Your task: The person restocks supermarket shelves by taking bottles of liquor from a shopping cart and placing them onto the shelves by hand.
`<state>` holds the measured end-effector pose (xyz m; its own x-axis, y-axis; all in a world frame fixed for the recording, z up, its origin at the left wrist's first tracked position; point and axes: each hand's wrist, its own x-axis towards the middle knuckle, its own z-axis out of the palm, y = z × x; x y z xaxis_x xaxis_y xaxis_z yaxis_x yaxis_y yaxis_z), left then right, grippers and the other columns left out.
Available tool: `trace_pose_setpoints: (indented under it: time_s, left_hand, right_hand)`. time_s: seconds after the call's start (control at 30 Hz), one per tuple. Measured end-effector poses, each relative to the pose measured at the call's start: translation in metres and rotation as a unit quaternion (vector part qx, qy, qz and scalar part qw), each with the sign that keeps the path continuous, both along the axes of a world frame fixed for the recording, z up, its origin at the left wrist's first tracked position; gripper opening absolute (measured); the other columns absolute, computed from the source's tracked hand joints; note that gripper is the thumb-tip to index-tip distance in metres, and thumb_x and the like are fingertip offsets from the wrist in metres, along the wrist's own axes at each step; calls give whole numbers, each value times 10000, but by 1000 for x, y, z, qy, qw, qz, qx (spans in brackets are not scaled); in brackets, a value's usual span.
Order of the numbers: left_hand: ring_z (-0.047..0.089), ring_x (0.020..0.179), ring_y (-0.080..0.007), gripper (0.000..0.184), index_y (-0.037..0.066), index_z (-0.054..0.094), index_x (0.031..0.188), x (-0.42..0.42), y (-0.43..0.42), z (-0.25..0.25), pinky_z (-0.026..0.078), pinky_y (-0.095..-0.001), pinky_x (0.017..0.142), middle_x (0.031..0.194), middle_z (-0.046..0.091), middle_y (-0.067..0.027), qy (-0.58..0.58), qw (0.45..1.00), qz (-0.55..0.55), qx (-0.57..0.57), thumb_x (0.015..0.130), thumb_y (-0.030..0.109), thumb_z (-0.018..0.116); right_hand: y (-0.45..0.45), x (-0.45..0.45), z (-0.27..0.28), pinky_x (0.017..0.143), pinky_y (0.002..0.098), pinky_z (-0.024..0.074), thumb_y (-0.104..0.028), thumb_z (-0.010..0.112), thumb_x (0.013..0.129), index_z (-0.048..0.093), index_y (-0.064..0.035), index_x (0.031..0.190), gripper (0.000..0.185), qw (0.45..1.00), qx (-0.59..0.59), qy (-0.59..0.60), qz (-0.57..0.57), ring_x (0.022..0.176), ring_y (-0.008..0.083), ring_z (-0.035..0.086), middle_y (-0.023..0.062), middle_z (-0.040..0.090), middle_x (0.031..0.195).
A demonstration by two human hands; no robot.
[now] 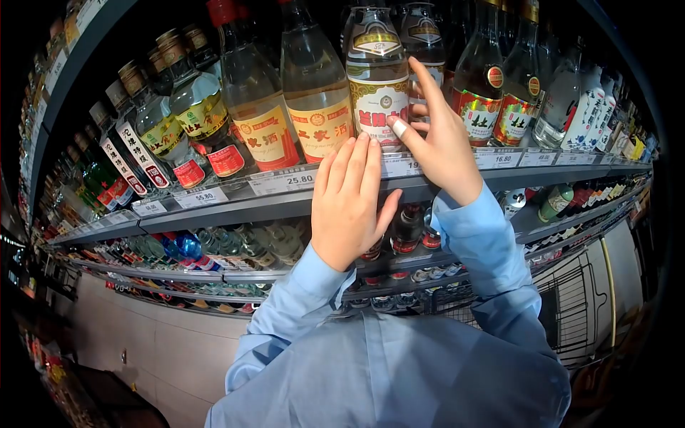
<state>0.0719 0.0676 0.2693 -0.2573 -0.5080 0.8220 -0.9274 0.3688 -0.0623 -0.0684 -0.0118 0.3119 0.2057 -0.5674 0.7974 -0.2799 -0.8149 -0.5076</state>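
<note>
Fingers together, the left hand (349, 203) reaches the base of a white-and-gold-labelled glass liquor bottle (378, 75) standing on the grey shelf (246, 205), the right hand (444, 139) spread along its other side, with yellow-labelled bottles (317, 103) of clear liquid just beside.

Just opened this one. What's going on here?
A person in blue sleeves is at a store shelf lined with bottles. Their right hand is at the side of a clear bottle with a red-and-white label, thumb in front. Their left hand lies flat with its fingertips near the bottle's base. The bottle stands upright among its neighbours; whether it is gripped firmly is unclear.
</note>
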Motion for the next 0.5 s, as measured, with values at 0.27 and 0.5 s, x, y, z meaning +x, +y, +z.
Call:
trace_pose_setpoints:
  time_s: [0.27,0.5]
  left_hand:
    - [540,983,-316,487,-25,577,1072,15,33,-13,408,-402,837,1085,572,-161,51,992,-96,-57,624,146,662]
    - [534,602,-217,128,53,601,738,65,75,-97,409,-317,544,716,579,-57,114,989,-83,43,640,102,668]
  right_hand:
    - [73,-28,-22,844,322,453,33,551,789,414,53,1210,443,976,-52,-211,-8,940,227,584,171,537,1099]
    - [111,-38,-129,621,272,469,-50,628,758,595,16,880,142,985,148,-34,81,674,189,609,103,615,748]
